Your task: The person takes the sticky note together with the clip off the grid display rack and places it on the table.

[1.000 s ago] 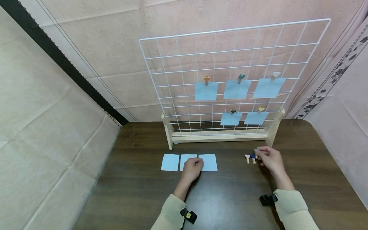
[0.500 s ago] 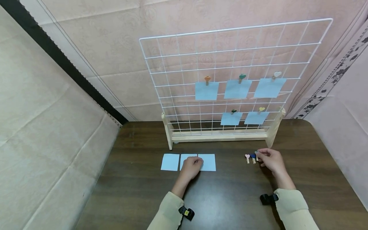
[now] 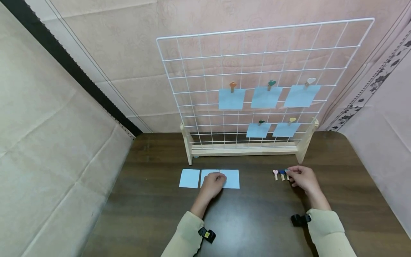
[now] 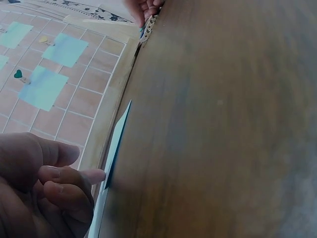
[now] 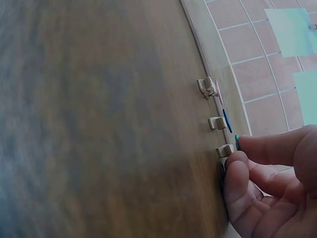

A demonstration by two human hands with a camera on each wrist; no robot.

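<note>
Surface (image 3: 257,221): dark wood, bearing a white wire grid (image 3: 263,85) on a wooden stand, five blue notes clipped to it. Left hand (image 3: 212,185): fingers curled, resting on the middle blue paper square (image 3: 208,174) of three in a row. Right hand (image 3: 302,177): pinching the teal heart clip (image 5: 229,148), rightmost of three pegs; blue clip (image 3: 282,174) and pink clip (image 3: 275,174) just beside.

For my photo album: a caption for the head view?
Left hand on blue paper, right hand pinching a clip.
</note>
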